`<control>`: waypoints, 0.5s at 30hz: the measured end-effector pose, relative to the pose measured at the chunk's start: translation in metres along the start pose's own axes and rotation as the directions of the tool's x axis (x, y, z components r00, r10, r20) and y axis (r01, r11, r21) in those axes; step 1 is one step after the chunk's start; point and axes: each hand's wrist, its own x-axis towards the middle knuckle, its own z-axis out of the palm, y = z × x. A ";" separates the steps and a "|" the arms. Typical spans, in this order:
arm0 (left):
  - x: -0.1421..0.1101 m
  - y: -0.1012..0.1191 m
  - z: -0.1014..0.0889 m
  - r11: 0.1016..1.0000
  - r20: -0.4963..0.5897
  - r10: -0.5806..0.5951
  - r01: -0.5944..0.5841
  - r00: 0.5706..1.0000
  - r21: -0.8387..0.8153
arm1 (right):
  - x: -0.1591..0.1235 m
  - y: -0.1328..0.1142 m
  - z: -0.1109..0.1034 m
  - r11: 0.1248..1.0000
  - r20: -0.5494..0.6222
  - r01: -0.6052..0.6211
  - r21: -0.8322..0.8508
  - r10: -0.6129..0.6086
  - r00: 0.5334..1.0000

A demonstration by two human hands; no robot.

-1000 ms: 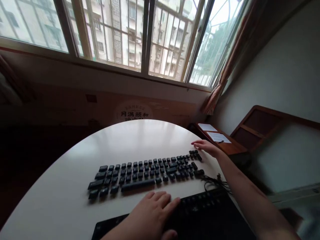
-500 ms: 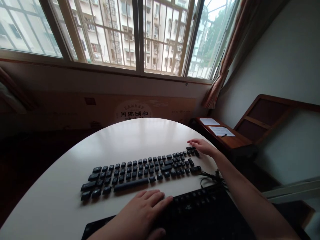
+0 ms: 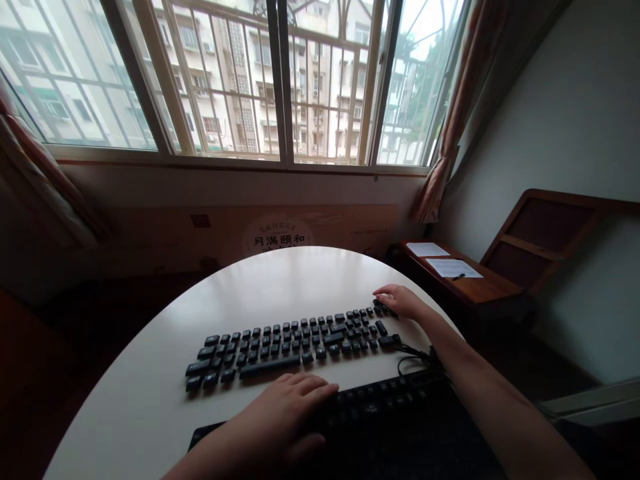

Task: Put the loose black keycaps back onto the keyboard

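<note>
Loose black keycaps point(image 3: 275, 349) lie in rows on the white round table point(image 3: 125, 373), set out like a keyboard, with a long space bar point(image 3: 270, 367) in the front row. My right hand point(image 3: 400, 300) is over the small keycaps at the far right end, its fingers stretched out and partly apart; the caps beneath it are partly covered. Nearer to me lies a black keyboard point(image 3: 373, 408), dark and partly hidden. My left hand point(image 3: 293, 407) rests on it palm down, fingers extended, with the thumb toward me.
A bundled black cable point(image 3: 420, 357) lies by the keyboard's right end. Past the table on the right is a wooden chair or bench point(image 3: 493, 288) bearing paper sheets point(image 3: 453, 268) and a pen. Ahead are a barred window point(image 3: 325, 100) and a printed cardboard panel point(image 3: 345, 230).
The view has tilted up and turned slightly left. My right hand stays at the far right keycaps, slightly lower over them. My left hand still rests on the keyboard.
</note>
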 end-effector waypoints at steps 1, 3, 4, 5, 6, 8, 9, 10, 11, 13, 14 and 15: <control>0.000 0.000 0.000 1.000 0.000 0.000 0.000 1.000 -0.002 | 0.000 -0.001 0.001 1.000 0.003 0.007 -0.013 -0.007 1.000; 0.000 0.001 0.000 1.000 0.003 -0.004 0.004 1.000 -0.002 | 0.001 -0.001 0.002 0.999 0.008 0.023 -0.035 -0.023 1.000; 0.000 0.001 -0.001 1.000 0.006 -0.009 0.009 1.000 -0.001 | 0.001 -0.001 0.003 0.999 0.009 0.031 -0.043 -0.031 0.999; 0.000 0.002 -0.002 1.000 0.011 -0.016 0.016 1.000 0.002 | 0.002 0.000 0.004 0.998 0.009 0.037 -0.051 -0.037 0.999; 0.001 0.003 -0.002 1.000 0.020 -0.026 0.026 0.999 0.005 | 0.003 0.001 0.004 0.997 0.008 0.042 -0.058 -0.041 0.999; 0.001 0.004 -0.003 0.999 0.036 -0.039 0.039 0.999 0.012 | 0.004 0.002 0.004 0.997 0.007 0.046 -0.069 -0.045 0.999; 0.002 0.005 -0.004 0.999 0.036 -0.039 0.038 0.999 0.014 | 0.004 0.003 0.004 0.996 0.006 0.046 -0.073 -0.046 0.999; 0.002 0.006 -0.004 0.999 0.034 -0.033 0.033 0.999 0.017 | 0.005 0.004 0.004 0.996 0.006 0.047 -0.076 -0.046 0.999; 0.002 0.006 -0.005 0.999 0.031 -0.028 0.027 0.999 0.019 | 0.005 0.004 0.004 0.996 0.007 0.047 -0.079 -0.046 0.999; 0.002 0.007 -0.005 0.999 0.033 -0.028 0.027 0.999 0.028 | 0.005 0.004 0.004 0.996 0.008 0.046 -0.081 -0.045 0.999; 0.002 0.007 -0.005 0.999 0.040 -0.032 0.031 0.999 0.035 | 0.005 0.004 0.004 0.996 0.008 0.045 -0.081 -0.044 0.999; 0.002 0.008 -0.005 0.999 0.047 -0.037 0.035 0.998 0.041 | 0.005 0.004 0.004 0.996 0.008 0.044 -0.081 -0.043 0.999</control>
